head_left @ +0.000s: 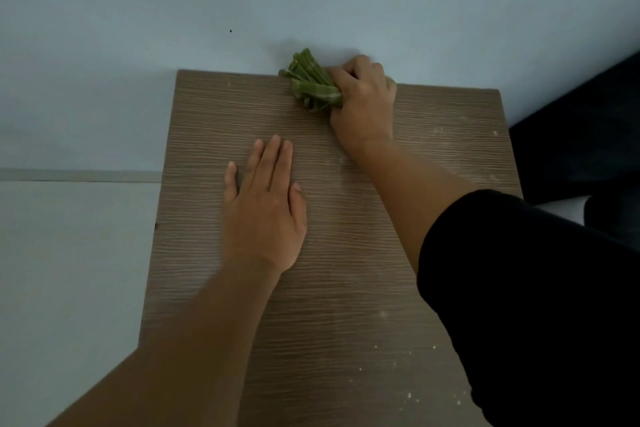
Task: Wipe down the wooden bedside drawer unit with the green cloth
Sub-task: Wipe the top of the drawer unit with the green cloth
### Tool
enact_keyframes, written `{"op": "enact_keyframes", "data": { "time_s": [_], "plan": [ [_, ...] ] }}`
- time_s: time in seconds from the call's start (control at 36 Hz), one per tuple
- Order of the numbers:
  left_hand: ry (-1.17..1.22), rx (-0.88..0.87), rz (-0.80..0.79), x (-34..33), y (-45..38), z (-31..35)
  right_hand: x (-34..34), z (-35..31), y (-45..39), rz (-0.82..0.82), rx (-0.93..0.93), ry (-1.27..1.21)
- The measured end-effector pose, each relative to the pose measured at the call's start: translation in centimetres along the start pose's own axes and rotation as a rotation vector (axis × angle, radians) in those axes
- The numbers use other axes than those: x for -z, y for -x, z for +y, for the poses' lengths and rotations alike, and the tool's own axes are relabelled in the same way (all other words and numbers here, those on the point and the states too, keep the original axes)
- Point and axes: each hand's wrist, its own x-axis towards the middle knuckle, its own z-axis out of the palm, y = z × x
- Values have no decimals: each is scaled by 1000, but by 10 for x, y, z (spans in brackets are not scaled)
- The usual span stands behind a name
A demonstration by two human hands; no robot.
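Observation:
The wooden bedside drawer unit (214, 121) fills the middle of the head view; only its grained brown top shows. My right hand (363, 104) is closed around the bunched green cloth (310, 81) at the far edge of the top, right by the wall. The cloth's folds stick out to the left of my fist. My left hand (266, 208) lies flat on the middle of the top, palm down, fingers together and pointing away from me. Small pale specks dot the right side and near corner of the top.
A pale blue wall (311, 3) rises directly behind the unit. A light floor (69, 253) lies to the left, with a skirting strip (79, 175). A dark piece of furniture (581, 135) stands close on the right. My black sleeve (536, 305) covers the near right corner.

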Motion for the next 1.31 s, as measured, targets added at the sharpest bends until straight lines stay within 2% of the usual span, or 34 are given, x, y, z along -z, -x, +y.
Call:
{"op": "enact_keyframes", "data": {
  "time_s": [0.31,0.64,0.81,1.14,1.31],
  "plan": [
    [-10,-14,40,-2,1,-1,12,4,6,-222,-55,-82],
    [129,14,186,-7,-1,-3,39,-2,87,-336,-78,-94],
    [16,-28,68,-4,11,-6,50,-6,145,-320,-80,-149],
    [-3,-112,15,-9,89,-8,72,-20,244,-309,-120,-199],
    [-12,-137,-45,-6,112,-9,87,-27,292,-358,-133,-217]
  ]
}}
